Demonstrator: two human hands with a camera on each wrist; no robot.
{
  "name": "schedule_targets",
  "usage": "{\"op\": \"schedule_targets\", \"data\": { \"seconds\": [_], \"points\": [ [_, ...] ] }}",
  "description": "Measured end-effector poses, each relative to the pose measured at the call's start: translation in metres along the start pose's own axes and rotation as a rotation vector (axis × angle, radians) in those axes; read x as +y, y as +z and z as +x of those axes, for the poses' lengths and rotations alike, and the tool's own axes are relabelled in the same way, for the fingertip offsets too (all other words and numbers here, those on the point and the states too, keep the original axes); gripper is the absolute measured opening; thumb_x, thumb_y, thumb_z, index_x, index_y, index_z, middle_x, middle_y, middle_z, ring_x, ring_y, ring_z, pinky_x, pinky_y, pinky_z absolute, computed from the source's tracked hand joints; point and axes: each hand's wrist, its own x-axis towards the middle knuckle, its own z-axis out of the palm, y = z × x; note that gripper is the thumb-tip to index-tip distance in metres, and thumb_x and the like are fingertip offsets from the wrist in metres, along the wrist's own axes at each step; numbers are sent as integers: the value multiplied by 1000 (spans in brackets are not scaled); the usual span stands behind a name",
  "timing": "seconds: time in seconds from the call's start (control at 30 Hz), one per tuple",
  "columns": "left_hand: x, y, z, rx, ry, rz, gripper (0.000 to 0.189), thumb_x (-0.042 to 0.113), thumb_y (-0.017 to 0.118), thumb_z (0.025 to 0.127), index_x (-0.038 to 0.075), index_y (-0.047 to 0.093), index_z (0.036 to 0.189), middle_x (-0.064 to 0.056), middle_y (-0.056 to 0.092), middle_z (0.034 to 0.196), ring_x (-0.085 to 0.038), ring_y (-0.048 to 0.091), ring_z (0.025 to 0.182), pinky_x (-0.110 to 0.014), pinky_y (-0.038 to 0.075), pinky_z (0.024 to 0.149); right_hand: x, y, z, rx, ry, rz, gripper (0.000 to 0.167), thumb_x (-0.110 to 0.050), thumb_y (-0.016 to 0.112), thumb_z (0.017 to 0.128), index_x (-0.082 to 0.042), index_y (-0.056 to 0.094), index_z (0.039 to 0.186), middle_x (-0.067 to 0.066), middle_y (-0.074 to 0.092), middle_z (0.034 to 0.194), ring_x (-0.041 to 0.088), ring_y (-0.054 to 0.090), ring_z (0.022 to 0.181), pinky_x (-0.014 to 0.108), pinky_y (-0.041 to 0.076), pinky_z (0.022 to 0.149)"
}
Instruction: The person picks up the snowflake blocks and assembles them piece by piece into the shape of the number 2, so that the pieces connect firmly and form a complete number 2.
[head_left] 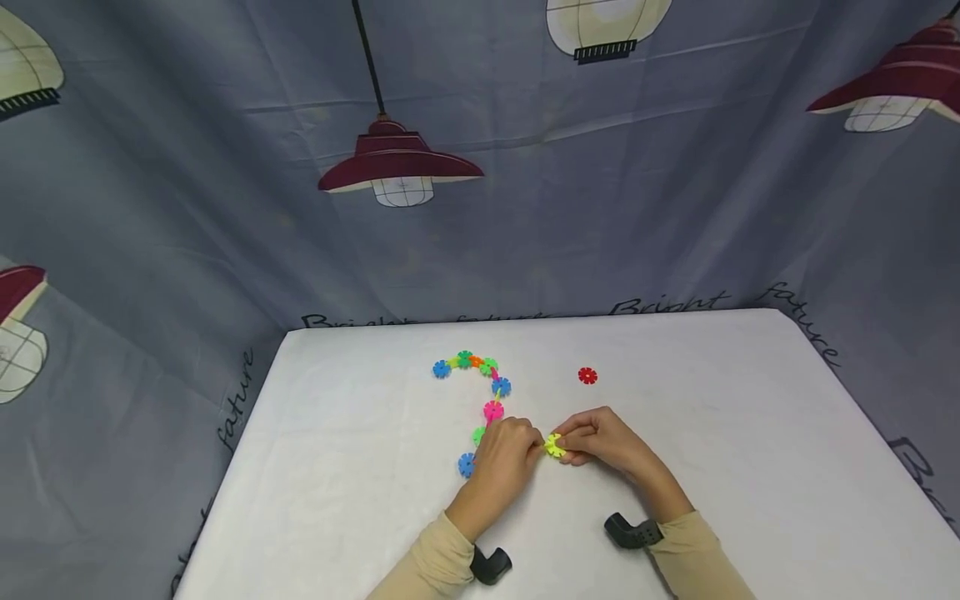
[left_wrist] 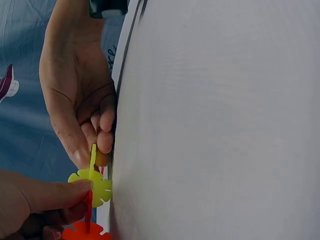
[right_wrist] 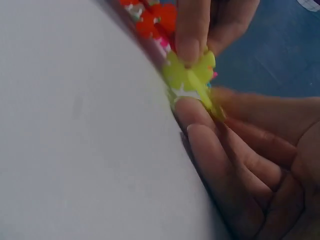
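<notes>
A curved chain of colourful notched plastic discs lies on the table, with a blue disc (head_left: 441,369) at its far end. My left hand (head_left: 510,454) covers part of the chain and pinches a yellow notched disc (left_wrist: 103,189). Beside that hand, in the left wrist view, are a red disc (left_wrist: 89,212) seen edge-on and an orange disc (left_wrist: 82,232). Between thumb and fingers, my right hand (head_left: 603,442) holds another yellow notched disc (head_left: 555,446). The two yellow discs meet crosswise at their slots in the right wrist view.
A single red disc (head_left: 587,376) lies apart on the white table (head_left: 750,417), beyond my right hand. Nearer my left wrist is a blue disc (head_left: 467,465). Grey curtain (head_left: 525,233) printed with lamps hangs behind the table.
</notes>
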Motion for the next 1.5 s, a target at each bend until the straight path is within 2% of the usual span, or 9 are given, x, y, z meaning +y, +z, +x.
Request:
{"op": "schedule_targets", "data": {
  "seconds": [0.1,0.27,0.4,0.63,0.73,0.87,1.07,1.3,1.5],
  "points": [
    [1,1,1,2,-10,-16,8,14,86,84,17,82,78,8,68,69,-9,64,67,-20,45,63,0,-10,3,102,-24,-100,34,-19,77,94,7,72,116,14,79,91,13,74,73,26,62,66],
    [2,2,1,-16,-43,-30,5,15,88,82,18,83,82,7,72,73,-10,65,70,-21,45,67,0,-32,11,406,-52,-208,36,-19,79,92,3,71,119,16,75,101,10,75,72,22,61,64],
    [3,1,0,-21,-61,-36,5,14,88,82,17,84,82,7,73,73,-10,66,70,-20,46,67,-2,-45,19,495,-61,-290,36,-13,77,93,4,68,124,23,69,109,12,75,69,22,60,63],
    [2,0,0,-18,-75,-57,5,13,88,82,16,84,82,6,73,73,-11,67,71,-21,46,66,-6,-47,32,491,-39,-553,42,-21,76,94,2,67,128,23,63,111,24,57,84,31,43,71],
    [2,0,0,-16,-82,-62,5,14,88,82,15,84,82,6,74,74,-11,68,71,-20,47,66,-7,-46,37,482,-29,-590,39,-18,75,94,2,67,127,23,62,109,29,53,90,35,39,73],
    [2,1,1,-11,-84,-76,5,13,88,82,15,84,82,5,74,73,-11,68,70,-18,46,63,-7,-46,38,444,-8,-535,32,-13,77,92,1,69,119,21,65,110,26,59,87,32,46,72],
    [2,2,1,-24,-86,-92,4,13,88,82,15,84,83,4,74,73,-10,66,69,-16,44,62,-2,-42,19,284,-10,-353,21,-12,82,88,-2,71,103,10,71,87,13,62,65,24,55,58],
    [3,1,0,-22,-92,-80,5,16,88,83,13,84,84,4,75,75,-11,67,71,-18,46,65,10,-33,-13,103,-144,-328,13,-18,84,86,-10,77,92,3,73,80,8,58,60,24,52,54],
    [2,1,1,-16,-86,-84,4,13,88,83,13,83,82,4,75,73,-11,68,70,-18,47,64,12,-24,-20,124,-260,-384,8,-21,85,86,-18,79,89,-4,76,82,2,60,66,21,51,60]
  ]
}}
